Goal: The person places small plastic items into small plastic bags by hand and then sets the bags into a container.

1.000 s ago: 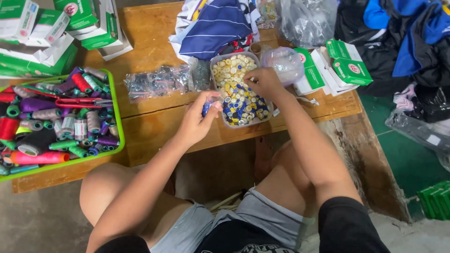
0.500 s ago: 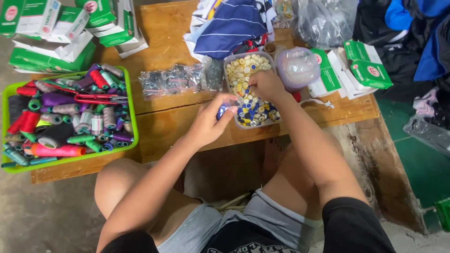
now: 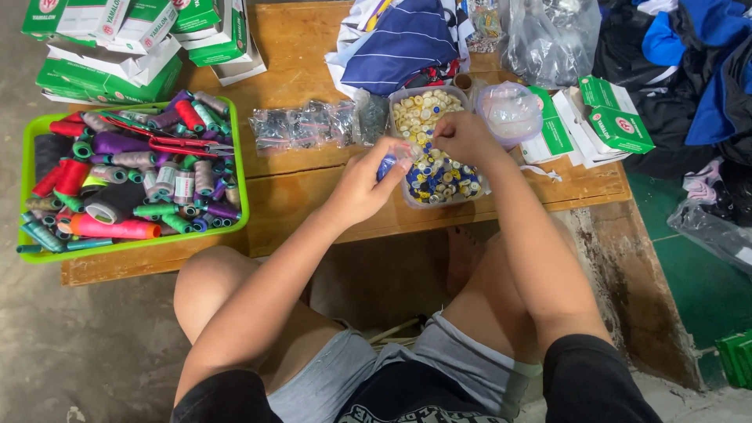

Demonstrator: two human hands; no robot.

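A: Hands?
B: Left hand (image 3: 362, 188) pinches a blue button (image 3: 387, 167) beside the button tub (image 3: 435, 149); right hand (image 3: 464, 138) is curled over the tub, its grip hidden.
A: Surroundings?
B: Green thread tray (image 3: 30, 141) left, lid (image 3: 510, 111) and boxes (image 3: 615, 121) right, bagged buttons (image 3: 301, 125) behind.

Arms bare to short black sleeves (image 3: 595, 376); grey shorts (image 3: 439, 368); black shirt hem with white print just below shorts.
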